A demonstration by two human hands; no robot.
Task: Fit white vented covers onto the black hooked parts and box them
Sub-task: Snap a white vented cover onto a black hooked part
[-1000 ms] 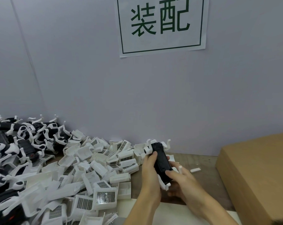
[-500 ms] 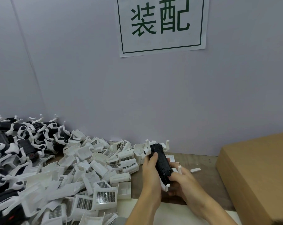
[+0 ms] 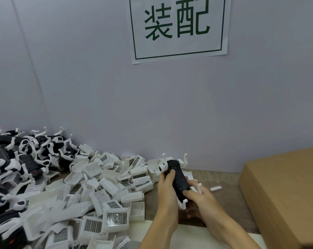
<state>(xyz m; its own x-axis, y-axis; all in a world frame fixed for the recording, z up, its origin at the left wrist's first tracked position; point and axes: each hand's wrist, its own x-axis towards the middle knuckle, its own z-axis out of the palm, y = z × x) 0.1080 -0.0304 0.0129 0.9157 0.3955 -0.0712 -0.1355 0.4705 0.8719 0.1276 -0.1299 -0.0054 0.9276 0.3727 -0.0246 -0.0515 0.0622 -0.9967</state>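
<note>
Plastic part in hand: a long black moulded plastic body with white hooked arms at its far end (image 3: 177, 177), held above the bare wooden worktop (image 3: 224, 193), tilted away from the person, between both hands.
Left hand: left hand (image 3: 167, 191) wraps the black body's left flank, thumb lying along its top face.
Right hand: right hand (image 3: 199, 200) curls round the near end, fingers pinching where a white plastic piece (image 3: 183, 202) shows under the black; whether that piece is seated I cannot tell.
Handling, as I judge it: light, rigid, smooth; the thin white hooks look the weak spot, so hold the thick black middle and press at the edges.
Loose covers: heap of white boxy plastic covers with gridded vents (image 3: 98, 191) just left of the hands, hard-edged and matte.
Hooked stock: pile of black bodies with curved white hooks (image 3: 22, 159) at far left, tangled together.
Box: plain brown cardboard carton (image 3: 281, 191) at right, flat, dull.
</note>
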